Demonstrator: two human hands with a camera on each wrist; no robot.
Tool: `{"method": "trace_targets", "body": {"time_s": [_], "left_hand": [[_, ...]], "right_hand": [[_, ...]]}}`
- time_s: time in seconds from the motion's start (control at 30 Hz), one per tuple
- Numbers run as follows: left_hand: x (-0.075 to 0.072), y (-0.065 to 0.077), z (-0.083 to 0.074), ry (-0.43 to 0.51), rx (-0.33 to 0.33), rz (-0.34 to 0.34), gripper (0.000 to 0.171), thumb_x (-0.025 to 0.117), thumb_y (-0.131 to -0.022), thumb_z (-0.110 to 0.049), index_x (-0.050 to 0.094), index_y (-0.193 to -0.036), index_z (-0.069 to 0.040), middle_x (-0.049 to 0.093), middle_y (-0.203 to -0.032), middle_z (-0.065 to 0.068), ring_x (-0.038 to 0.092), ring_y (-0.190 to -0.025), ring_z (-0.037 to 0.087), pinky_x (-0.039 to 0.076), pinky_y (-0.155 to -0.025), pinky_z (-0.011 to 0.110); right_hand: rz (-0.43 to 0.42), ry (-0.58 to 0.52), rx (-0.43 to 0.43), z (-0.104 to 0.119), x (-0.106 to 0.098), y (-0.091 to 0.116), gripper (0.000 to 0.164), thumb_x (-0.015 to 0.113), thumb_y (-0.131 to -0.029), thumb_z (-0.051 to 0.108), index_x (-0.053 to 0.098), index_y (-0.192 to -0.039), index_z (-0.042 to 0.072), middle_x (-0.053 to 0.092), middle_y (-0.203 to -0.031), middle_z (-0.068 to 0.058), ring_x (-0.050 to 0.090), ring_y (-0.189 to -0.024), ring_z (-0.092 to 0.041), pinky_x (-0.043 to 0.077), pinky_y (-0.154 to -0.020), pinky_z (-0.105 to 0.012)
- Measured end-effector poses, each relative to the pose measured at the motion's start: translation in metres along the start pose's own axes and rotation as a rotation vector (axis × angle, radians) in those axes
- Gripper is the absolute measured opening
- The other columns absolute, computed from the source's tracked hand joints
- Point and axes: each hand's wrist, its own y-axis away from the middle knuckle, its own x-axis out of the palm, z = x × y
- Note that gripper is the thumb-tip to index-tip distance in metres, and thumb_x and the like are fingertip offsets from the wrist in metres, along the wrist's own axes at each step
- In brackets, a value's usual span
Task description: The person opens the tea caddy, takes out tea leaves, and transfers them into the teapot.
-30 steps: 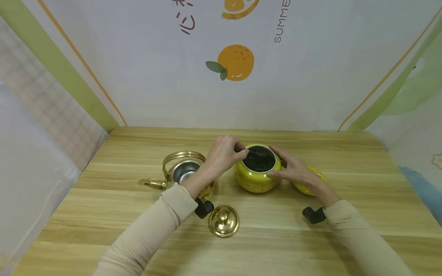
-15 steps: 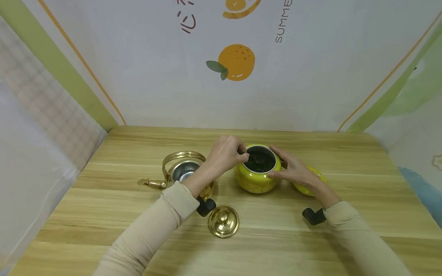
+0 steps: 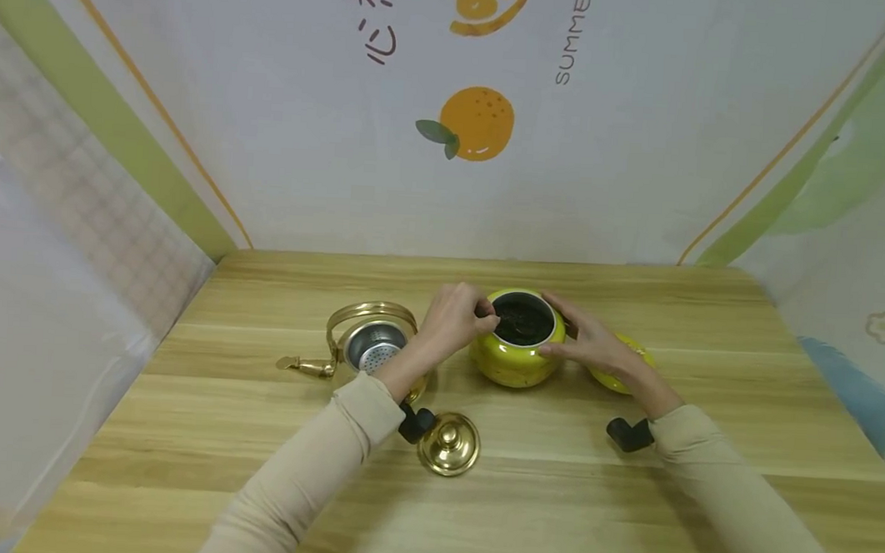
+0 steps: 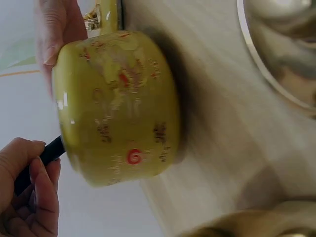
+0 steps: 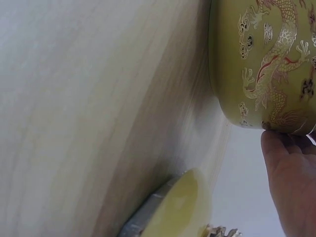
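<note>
A yellow jar [image 3: 516,368] with dragon decoration stands uncovered, dark leafy stuff [image 3: 528,321] inside it. My left hand [image 3: 455,317] is at the jar's left rim. In the left wrist view its thumb and fingers pinch the black handle of a spoon [image 4: 53,150], whose far end is hidden inside the jar. On the right side, my right hand [image 3: 593,339] holds the jar, thumb at the front of the rim and fingers behind. The right wrist view shows a digit against the jar's patterned wall [image 5: 269,64].
Left of the jar stands a brass teapot [image 3: 310,367] with a perforated strainer [image 3: 378,357], partly behind my left forearm. Its knobbed brass lid [image 3: 449,444] lies nearer the front. The yellow jar lid [image 3: 617,377] rests right of the jar, partly under my right wrist.
The spoon's bowl, seen over the dark contents a second ago, has gone down out of sight. My left hand has shifted slightly down and right; the right hand stays on the jar.
</note>
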Motion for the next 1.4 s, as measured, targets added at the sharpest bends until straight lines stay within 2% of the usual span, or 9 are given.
{"method": "trace_targets", "body": {"time_s": [0.23,0.4,0.53,0.77,1.1,1.23,1.4], "left_hand": [[0.011,0.003,0.008,0.015,-0.021,-0.05,0.008,0.074,-0.08,-0.016,0.076,-0.077,-0.009,0.073,-0.077,0.002,0.047,-0.058,0.008,0.036,-0.052,0.017],[0.013,0.002,0.007,-0.002,-0.01,-0.076,0.009,0.074,-0.079,-0.016,0.076,-0.08,-0.008,0.073,-0.078,0.002,0.057,-0.062,0.01,0.042,-0.055,0.019],[0.016,-0.001,0.005,-0.022,-0.001,-0.074,0.011,0.074,-0.08,-0.017,0.076,-0.082,-0.006,0.073,-0.08,0.003,0.062,-0.067,0.014,0.045,-0.057,0.02],[0.02,-0.004,0.002,-0.038,-0.032,-0.066,0.011,0.074,-0.081,-0.018,0.076,-0.083,-0.007,0.073,-0.083,0.003,0.062,-0.066,0.015,0.042,-0.052,0.019],[0.021,-0.008,-0.005,-0.062,-0.014,-0.058,0.011,0.073,-0.082,-0.018,0.076,-0.086,-0.007,0.073,-0.085,0.003,0.066,-0.075,0.017,0.051,-0.061,0.023],[0.023,-0.009,-0.005,-0.039,-0.016,-0.073,0.013,0.074,-0.082,-0.018,0.076,-0.086,-0.007,0.073,-0.086,0.004,0.063,-0.068,0.014,0.046,-0.056,0.019],[0.027,-0.01,-0.001,0.033,-0.026,-0.104,0.013,0.075,-0.081,-0.019,0.077,-0.085,-0.006,0.074,-0.085,0.004,0.049,-0.057,0.008,0.033,-0.049,0.016]], "right_hand": [[0.002,-0.01,-0.01,0.002,0.001,-0.001,0.085,0.072,-0.081,0.003,0.019,-0.146,-0.008,0.02,-0.151,-0.028,0.022,-0.138,-0.041,0.025,-0.11,-0.049],[-0.007,-0.012,-0.004,0.002,0.0,0.0,0.084,0.071,-0.082,0.003,0.019,-0.146,-0.008,0.02,-0.151,-0.028,0.023,-0.138,-0.041,0.026,-0.109,-0.049],[-0.021,-0.002,0.001,0.001,-0.001,0.001,0.083,0.07,-0.082,0.003,0.019,-0.146,-0.006,0.02,-0.151,-0.027,0.023,-0.138,-0.041,0.026,-0.109,-0.05],[-0.018,0.002,0.013,-0.001,-0.003,0.002,0.083,0.07,-0.083,0.003,0.019,-0.147,-0.005,0.021,-0.151,-0.026,0.022,-0.139,-0.04,0.024,-0.11,-0.051],[0.002,0.031,0.013,0.003,-0.004,0.0,0.082,0.07,-0.084,0.007,0.018,-0.148,-0.004,0.02,-0.152,-0.025,0.023,-0.138,-0.041,0.026,-0.109,-0.053],[-0.009,0.026,0.021,0.002,-0.004,0.0,0.082,0.07,-0.084,0.006,0.019,-0.147,-0.004,0.02,-0.152,-0.025,0.021,-0.139,-0.04,0.025,-0.11,-0.053],[-0.019,0.018,0.028,0.001,-0.004,0.001,0.082,0.071,-0.083,0.006,0.02,-0.147,-0.005,0.02,-0.152,-0.025,0.021,-0.139,-0.04,0.026,-0.11,-0.052]]}}
